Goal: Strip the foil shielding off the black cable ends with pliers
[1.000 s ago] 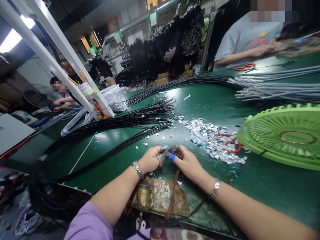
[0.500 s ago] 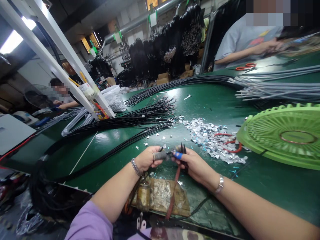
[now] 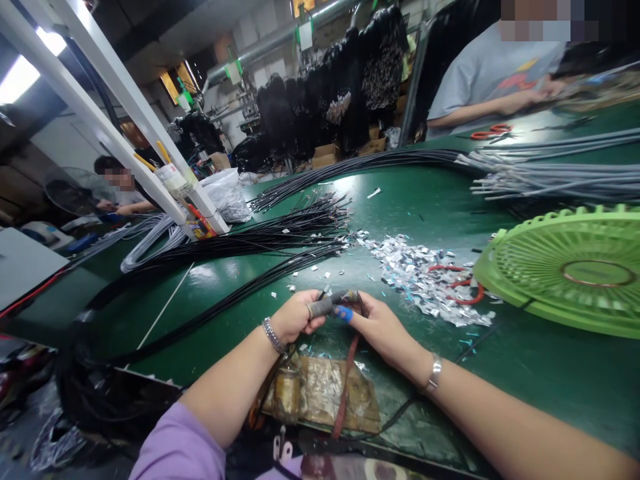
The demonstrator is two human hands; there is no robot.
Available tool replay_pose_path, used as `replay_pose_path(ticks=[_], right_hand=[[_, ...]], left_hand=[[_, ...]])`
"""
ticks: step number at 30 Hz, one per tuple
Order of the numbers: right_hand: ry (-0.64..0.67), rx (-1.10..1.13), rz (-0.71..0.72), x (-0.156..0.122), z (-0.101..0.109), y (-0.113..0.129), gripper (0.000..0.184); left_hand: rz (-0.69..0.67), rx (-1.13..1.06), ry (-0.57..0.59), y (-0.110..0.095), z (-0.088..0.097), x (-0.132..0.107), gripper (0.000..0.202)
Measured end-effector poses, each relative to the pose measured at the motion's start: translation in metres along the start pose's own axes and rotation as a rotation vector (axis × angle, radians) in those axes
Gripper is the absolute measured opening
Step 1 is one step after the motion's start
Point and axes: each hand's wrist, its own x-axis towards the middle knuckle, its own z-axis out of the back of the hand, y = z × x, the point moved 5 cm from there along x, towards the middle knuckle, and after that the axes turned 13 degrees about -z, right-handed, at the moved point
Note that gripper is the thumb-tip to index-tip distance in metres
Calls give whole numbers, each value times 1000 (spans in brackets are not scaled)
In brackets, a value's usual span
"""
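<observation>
Near the table's front edge, my left hand (image 3: pixel 295 319) is closed, its thumb wrapped in grey tape. A thin black cable (image 3: pixel 324 293) with a pale foil tip sticks up from its grip. Facing it, my right hand (image 3: pixel 376 321) has blue tape on the thumb and grey wrapping on a finger. Its fingertips meet the left hand's at the cable. Dark scissors (image 3: pixel 361 308) sit inside the right hand, mostly hidden by the fingers. Below the hands, a reddish-brown strip (image 3: pixel 345 393) lies across a taped cardboard pad (image 3: pixel 320 393).
Bundles of black cables (image 3: pixel 240 240) lie to the left and behind. Foil scraps (image 3: pixel 410 273) and red-handled scissors (image 3: pixel 473 293) are right of centre. A green fan (image 3: pixel 565 267) is at right, grey cables (image 3: pixel 545 177) beyond it. Two other people work across the table.
My right hand has turned and moved slightly left towards my left hand. The dark scissor blades, upright before, are now mostly hidden. My left hand stays nearly in place.
</observation>
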Motion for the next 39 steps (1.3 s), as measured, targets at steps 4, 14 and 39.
replay_pose_path(ticks=[4,14,39], right_hand=[[-28,2,-44,-1,2,0,29],[-102,241,-167,8,21,-5,16],[98,221,-178,2,6,-2,35]], left_hand=[[0,81,10,0,-1,0,54],[18,-112,-28,2,6,1,47],[118,-22,86,6,2,-1,56]])
